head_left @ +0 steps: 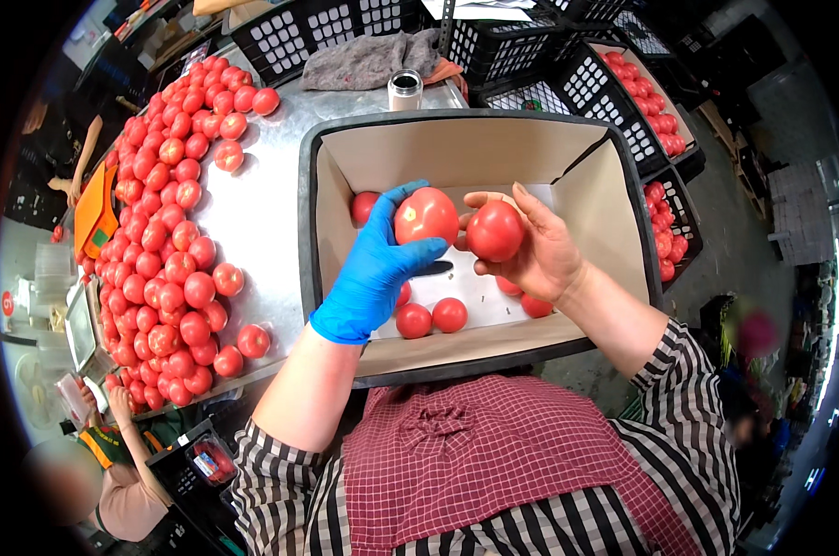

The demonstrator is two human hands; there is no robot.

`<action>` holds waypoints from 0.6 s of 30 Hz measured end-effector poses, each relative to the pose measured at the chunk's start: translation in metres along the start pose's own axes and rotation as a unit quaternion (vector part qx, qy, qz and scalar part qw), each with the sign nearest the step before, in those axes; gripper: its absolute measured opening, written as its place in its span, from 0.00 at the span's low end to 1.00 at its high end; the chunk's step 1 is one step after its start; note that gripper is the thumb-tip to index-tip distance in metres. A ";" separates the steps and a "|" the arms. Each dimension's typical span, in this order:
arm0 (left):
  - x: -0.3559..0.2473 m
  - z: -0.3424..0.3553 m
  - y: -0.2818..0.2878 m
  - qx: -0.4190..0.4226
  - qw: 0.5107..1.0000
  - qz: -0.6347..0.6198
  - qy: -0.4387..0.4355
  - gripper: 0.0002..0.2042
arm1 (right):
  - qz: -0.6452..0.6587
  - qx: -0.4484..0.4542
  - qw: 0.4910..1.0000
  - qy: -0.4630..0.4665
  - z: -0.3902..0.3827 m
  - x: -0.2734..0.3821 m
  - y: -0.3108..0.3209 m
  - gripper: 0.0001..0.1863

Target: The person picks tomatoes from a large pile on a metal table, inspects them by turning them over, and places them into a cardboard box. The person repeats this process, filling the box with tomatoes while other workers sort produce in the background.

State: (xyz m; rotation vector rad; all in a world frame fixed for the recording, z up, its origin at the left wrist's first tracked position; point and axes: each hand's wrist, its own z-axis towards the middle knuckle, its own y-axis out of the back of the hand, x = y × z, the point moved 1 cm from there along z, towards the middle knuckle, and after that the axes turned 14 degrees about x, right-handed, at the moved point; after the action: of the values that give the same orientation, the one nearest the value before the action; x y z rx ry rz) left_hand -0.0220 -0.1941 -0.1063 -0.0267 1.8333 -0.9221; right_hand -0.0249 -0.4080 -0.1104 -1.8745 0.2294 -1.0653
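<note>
In a blue glove, my left hand is closed round a large red tomato, its pale stem scar facing up. Bare, my right hand cups a second tomato just beside the first. Both are held above a black crate lined with tan card. Several tomatoes lie on the crate's white bottom, among them one near the front and one at the far left. My hands and forearms hide part of the bottom.
A big heap of tomatoes covers the left of the metal table. Behind the crate stand a white jar and a grey cloth. Black crates stack at the back right, some holding tomatoes. Another person is at the lower left.
</note>
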 end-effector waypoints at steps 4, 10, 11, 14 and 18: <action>-0.001 -0.001 0.006 0.031 0.984 -0.165 0.067 0.21 | -0.050 0.022 0.998 0.017 0.001 0.002 -0.002 0.29; 0.014 0.004 0.021 0.016 0.994 -0.055 0.088 0.17 | -0.336 0.017 0.941 -0.029 0.000 0.008 -0.021 0.40; 0.014 0.004 0.023 0.016 0.996 -0.032 0.086 0.17 | -0.383 0.003 0.923 -0.043 -0.001 0.009 -0.026 0.40; 0.000 0.001 0.014 0.090 0.993 0.022 0.069 0.20 | -0.614 -0.012 0.788 0.034 0.003 0.011 -0.023 0.36; -0.007 -0.012 0.002 0.169 0.974 -0.070 0.131 0.25 | -0.651 0.010 0.755 0.074 0.008 0.013 -0.038 0.38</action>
State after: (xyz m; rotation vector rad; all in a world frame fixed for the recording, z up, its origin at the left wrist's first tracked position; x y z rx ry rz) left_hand -0.0274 -0.1826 -0.1001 0.1896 1.9062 -1.3825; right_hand -0.0208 -0.3895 -0.0745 -1.8082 -1.1932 -2.0742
